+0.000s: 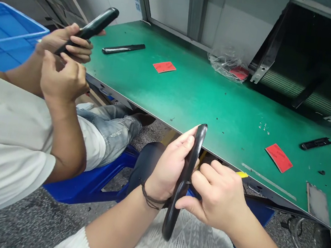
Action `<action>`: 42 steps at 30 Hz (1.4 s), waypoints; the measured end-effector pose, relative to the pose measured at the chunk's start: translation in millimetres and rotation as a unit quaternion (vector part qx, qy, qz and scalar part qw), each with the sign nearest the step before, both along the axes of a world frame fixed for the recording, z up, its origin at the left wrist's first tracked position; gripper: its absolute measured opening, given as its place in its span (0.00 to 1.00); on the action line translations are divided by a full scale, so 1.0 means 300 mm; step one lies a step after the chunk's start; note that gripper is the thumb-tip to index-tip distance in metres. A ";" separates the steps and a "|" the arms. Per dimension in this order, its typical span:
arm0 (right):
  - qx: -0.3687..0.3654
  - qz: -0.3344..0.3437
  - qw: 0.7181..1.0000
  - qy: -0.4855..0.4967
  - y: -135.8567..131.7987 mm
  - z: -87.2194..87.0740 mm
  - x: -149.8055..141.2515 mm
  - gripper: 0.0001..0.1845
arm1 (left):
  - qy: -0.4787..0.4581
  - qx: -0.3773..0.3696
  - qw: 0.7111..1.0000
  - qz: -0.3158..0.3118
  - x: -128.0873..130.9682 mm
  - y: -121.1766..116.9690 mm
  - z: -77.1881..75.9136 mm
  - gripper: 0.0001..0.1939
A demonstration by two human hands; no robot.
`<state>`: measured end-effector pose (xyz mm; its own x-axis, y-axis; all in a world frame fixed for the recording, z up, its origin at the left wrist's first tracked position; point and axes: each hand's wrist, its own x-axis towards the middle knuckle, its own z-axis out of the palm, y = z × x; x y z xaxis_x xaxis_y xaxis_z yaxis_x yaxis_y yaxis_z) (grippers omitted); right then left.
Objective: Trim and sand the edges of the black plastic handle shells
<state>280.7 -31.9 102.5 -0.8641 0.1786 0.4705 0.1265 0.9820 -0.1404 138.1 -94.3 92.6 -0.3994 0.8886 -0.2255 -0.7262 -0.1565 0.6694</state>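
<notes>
My left hand (169, 167) is wrapped round a long, glossy black plastic part (181, 192), shaped like a handle. It is tilted, with its upper end near the table's front edge and its lower end over my lap. Closed against the part's right side is my right hand (217, 193), its thumb close to the black surface. A yellow tool end (242, 174) sticks out behind the right hand's knuckles, and a thin tip shows at the part; the rest of the tool is hidden in the fist.
The green table (187, 98) carries red cards (279, 158), another black part (123, 48), a short black piece (316, 143) and a clear plastic bag (228, 63). On the left, a co-worker (6, 138) holds a similar black part (97, 24) beside a blue crate (8, 36).
</notes>
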 end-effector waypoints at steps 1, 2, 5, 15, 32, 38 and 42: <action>0.005 0.001 1.000 0.001 0.001 0.000 0.002 0.39 | 0.000 -0.004 1.000 -0.008 0.001 0.000 0.001 0.27; 0.010 0.001 1.000 0.002 0.001 0.001 0.003 0.38 | 0.002 -0.006 1.000 -0.014 0.002 0.001 0.002 0.28; 0.027 0.001 1.000 0.004 0.001 0.004 0.009 0.38 | -0.002 -0.009 1.000 -0.021 0.005 0.003 0.002 0.27; 0.046 -0.016 0.999 0.003 -0.010 -0.013 0.016 0.33 | -0.018 -0.023 0.999 -0.017 0.005 0.013 0.009 0.24; -0.045 0.002 0.999 -0.030 -0.083 -0.035 0.035 0.40 | 0.014 -0.027 0.998 0.052 -0.018 0.024 0.031 0.20; -0.077 0.011 0.996 -0.037 -0.107 -0.044 0.042 0.42 | 0.000 -0.027 0.997 0.071 -0.043 0.038 0.043 0.18; -0.062 0.006 0.997 -0.042 -0.117 -0.045 0.043 0.39 | -0.014 -0.029 0.996 0.088 -0.056 0.044 0.043 0.19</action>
<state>293.8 -67.1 88.8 -0.9018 0.2202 0.3718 0.1305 0.9591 -0.2512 121.3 -81.1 105.5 -0.5413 0.7902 -0.2873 -0.7093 -0.2455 0.6608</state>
